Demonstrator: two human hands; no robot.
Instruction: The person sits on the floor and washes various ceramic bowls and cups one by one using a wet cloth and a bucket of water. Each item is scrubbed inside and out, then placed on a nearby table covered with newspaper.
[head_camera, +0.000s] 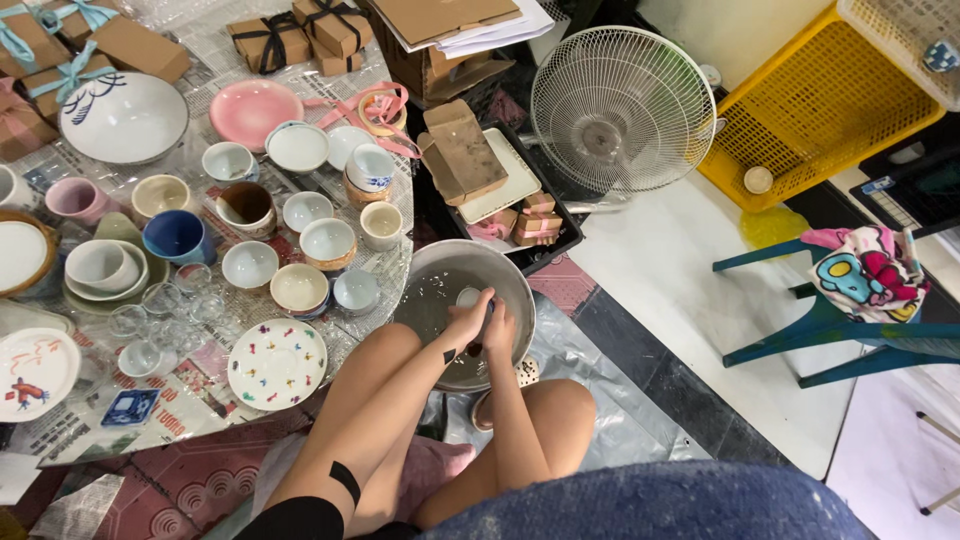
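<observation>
Both my hands are down inside a round metal basin (425, 270) that stands on the floor between my knees and holds some water. My left hand (463, 322) grips a small white cup (467, 296) by its side. Pressed against the same cup from the right is my right hand (498, 326); something dark blue shows between its fingers, too small to identify. My forearms hide the near part of the basin.
A low glass table (200, 395) on the left carries several cups, bowls and plates, including a flower-patterned plate (277, 364). Ribboned brown boxes (300, 38) lie at the back. A white fan (622, 108), yellow crate (820, 120) and teal chair (840, 325) stand on the right.
</observation>
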